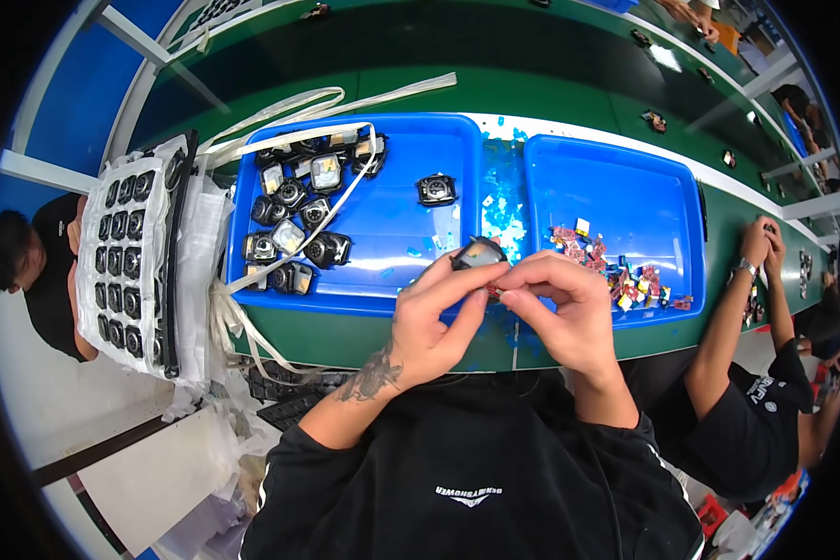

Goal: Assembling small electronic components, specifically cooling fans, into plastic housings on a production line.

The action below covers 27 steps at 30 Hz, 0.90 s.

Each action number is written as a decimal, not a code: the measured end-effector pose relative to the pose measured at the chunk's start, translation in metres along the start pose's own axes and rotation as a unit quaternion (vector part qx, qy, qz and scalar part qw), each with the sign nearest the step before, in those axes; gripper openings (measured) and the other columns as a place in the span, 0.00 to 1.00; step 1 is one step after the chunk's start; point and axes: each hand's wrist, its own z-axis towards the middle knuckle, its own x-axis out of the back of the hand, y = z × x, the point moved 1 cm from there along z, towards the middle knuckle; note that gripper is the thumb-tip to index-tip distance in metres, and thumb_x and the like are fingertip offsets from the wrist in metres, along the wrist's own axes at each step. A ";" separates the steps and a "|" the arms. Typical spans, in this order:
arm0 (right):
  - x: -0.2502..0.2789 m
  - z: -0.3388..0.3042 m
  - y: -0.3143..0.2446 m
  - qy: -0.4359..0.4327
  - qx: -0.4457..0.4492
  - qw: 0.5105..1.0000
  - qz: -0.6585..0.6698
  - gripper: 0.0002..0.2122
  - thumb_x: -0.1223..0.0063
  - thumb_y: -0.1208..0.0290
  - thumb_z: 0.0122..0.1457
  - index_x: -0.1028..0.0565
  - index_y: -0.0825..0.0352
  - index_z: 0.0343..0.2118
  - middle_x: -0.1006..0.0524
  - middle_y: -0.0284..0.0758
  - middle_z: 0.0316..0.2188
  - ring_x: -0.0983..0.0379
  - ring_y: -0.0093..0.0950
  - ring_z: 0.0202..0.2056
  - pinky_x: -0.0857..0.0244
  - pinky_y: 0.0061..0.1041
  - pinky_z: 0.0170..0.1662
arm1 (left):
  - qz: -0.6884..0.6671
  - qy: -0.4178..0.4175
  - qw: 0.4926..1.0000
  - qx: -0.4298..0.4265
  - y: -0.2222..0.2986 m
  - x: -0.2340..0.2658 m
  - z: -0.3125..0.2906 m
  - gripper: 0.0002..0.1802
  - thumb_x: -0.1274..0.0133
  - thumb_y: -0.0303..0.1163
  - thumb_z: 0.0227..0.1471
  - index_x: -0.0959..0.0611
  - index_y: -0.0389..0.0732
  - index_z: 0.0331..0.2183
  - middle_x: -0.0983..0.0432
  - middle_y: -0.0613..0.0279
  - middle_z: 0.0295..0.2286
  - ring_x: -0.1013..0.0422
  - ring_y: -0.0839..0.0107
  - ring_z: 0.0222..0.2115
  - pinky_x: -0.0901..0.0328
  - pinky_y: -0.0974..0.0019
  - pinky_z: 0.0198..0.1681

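My left hand [429, 327] grips a dark watch case [479, 253] between thumb and fingers, tilted above the gap between two blue trays. At its near side, my right hand [569, 313] is closed in a pinch, its fingertips meeting those of my left. A little red shows between the fingertips, too small to name. Several black watch cases [325, 175] crowd the left side of the left tray [383, 271], and one watch case [436, 189] lies apart. The right tray [616, 177] holds a heap of small red, white and yellow parts [630, 280] near my right hand.
Blue scraps [502, 219] litter the strip between the trays. A white strap [355, 187] loops over the left tray. At far left stands a stack of pocketed trays [126, 247] with round dark parts. Co-workers sit left and right; a green belt [551, 84] runs beyond.
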 end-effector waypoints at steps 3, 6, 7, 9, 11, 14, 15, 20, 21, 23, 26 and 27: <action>0.004 -0.002 0.001 -0.019 -0.029 0.997 0.065 0.05 0.43 0.82 0.55 0.23 0.74 0.35 0.23 0.36 0.33 0.25 0.22 0.35 0.27 0.21 0.39 | 0.218 -0.006 0.952 -0.216 0.005 0.005 0.006 0.18 0.41 0.18 0.45 0.17 0.38 0.42 0.23 0.50 0.37 0.23 0.59 0.32 0.28 0.65 0.31; 0.005 -0.002 0.005 -0.034 -0.090 0.988 0.121 0.04 0.45 0.79 0.58 0.26 0.73 0.34 0.25 0.33 0.31 0.27 0.19 0.33 0.29 0.19 0.36 | 0.249 -0.040 0.952 -0.173 0.015 0.007 0.003 0.15 0.41 0.16 0.44 0.16 0.34 0.39 0.21 0.48 0.37 0.22 0.61 0.35 0.28 0.66 0.36; 0.007 -0.001 0.006 -0.058 -0.088 0.987 0.124 0.04 0.47 0.77 0.60 0.27 0.72 0.34 0.26 0.31 0.30 0.29 0.17 0.31 0.31 0.17 0.35 | 0.250 -0.039 0.952 -0.171 0.014 0.009 0.002 0.15 0.41 0.16 0.44 0.16 0.34 0.39 0.21 0.48 0.37 0.22 0.61 0.35 0.28 0.66 0.36; 0.006 -0.001 0.006 -0.083 -0.088 0.985 0.126 0.04 0.48 0.75 0.61 0.28 0.71 0.34 0.28 0.29 0.29 0.31 0.15 0.30 0.33 0.16 0.33 | 0.189 -0.069 0.970 -0.136 0.011 0.013 -0.001 0.16 0.39 0.19 0.45 0.16 0.37 0.40 0.22 0.53 0.36 0.23 0.64 0.33 0.30 0.68 0.32; 0.002 -0.004 0.006 -0.101 -0.143 0.963 0.203 0.05 0.48 0.73 0.62 0.29 0.69 0.34 0.29 0.27 0.28 0.34 0.14 0.29 0.37 0.15 0.30 | 0.090 -0.071 0.993 -0.037 -0.002 0.020 -0.013 0.16 0.39 0.20 0.46 0.16 0.36 0.40 0.22 0.54 0.36 0.23 0.67 0.33 0.30 0.69 0.34; -0.010 -0.013 0.014 -0.052 -0.164 0.965 0.197 0.05 0.48 0.72 0.62 0.29 0.68 0.35 0.28 0.26 0.28 0.33 0.13 0.29 0.37 0.14 0.30 | -0.021 -0.075 0.994 0.071 -0.006 0.020 -0.018 0.12 0.41 0.20 0.51 0.16 0.34 0.40 0.23 0.59 0.34 0.25 0.73 0.37 0.31 0.72 0.39; -0.011 -0.013 0.013 -0.044 -0.167 0.956 0.236 0.05 0.45 0.74 0.60 0.29 0.68 0.35 0.28 0.27 0.29 0.32 0.14 0.31 0.35 0.14 0.31 | -0.064 -0.042 0.993 0.094 -0.007 0.016 -0.019 0.11 0.42 0.20 0.51 0.16 0.33 0.40 0.23 0.59 0.34 0.25 0.73 0.37 0.30 0.72 0.40; -0.016 -0.016 0.011 0.015 -0.113 0.982 0.149 0.08 0.41 0.82 0.54 0.29 0.69 0.35 0.27 0.30 0.30 0.28 0.17 0.32 0.32 0.15 0.33 | -0.087 -0.009 0.987 0.133 -0.005 0.010 -0.016 0.09 0.43 0.20 0.53 0.16 0.31 0.38 0.23 0.57 0.36 0.25 0.72 0.39 0.30 0.72 0.45; -0.016 -0.014 0.012 0.035 -0.076 0.993 0.088 0.09 0.41 0.82 0.54 0.29 0.69 0.35 0.27 0.31 0.30 0.28 0.18 0.32 0.32 0.16 0.33 | -0.089 -0.011 0.990 0.111 -0.003 0.007 -0.015 0.11 0.44 0.20 0.53 0.18 0.31 0.41 0.23 0.56 0.38 0.25 0.72 0.40 0.31 0.71 0.46; -0.017 -0.012 0.014 0.049 -0.042 0.997 0.035 0.09 0.41 0.81 0.54 0.30 0.70 0.36 0.27 0.31 0.28 0.28 0.17 0.30 0.32 0.16 0.32 | -0.090 -0.012 0.992 0.089 -0.003 0.002 -0.016 0.14 0.44 0.19 0.53 0.19 0.31 0.44 0.23 0.55 0.40 0.25 0.71 0.41 0.31 0.70 0.47; -0.014 -0.009 0.018 0.046 -0.031 0.998 0.041 0.11 0.40 0.82 0.53 0.31 0.69 0.37 0.27 0.30 0.28 0.29 0.16 0.28 0.34 0.15 0.30 | -0.139 0.007 0.987 0.082 -0.004 -0.001 -0.017 0.24 0.47 0.17 0.54 0.27 0.34 0.53 0.24 0.55 0.42 0.26 0.71 0.43 0.32 0.69 0.49; -0.014 -0.008 0.015 0.045 -0.032 0.998 0.042 0.11 0.40 0.82 0.53 0.31 0.69 0.37 0.27 0.30 0.28 0.29 0.16 0.28 0.34 0.15 0.30 | -0.140 -0.001 0.987 0.084 0.001 -0.001 -0.013 0.27 0.48 0.16 0.54 0.31 0.35 0.56 0.24 0.55 0.42 0.27 0.71 0.44 0.33 0.69 0.50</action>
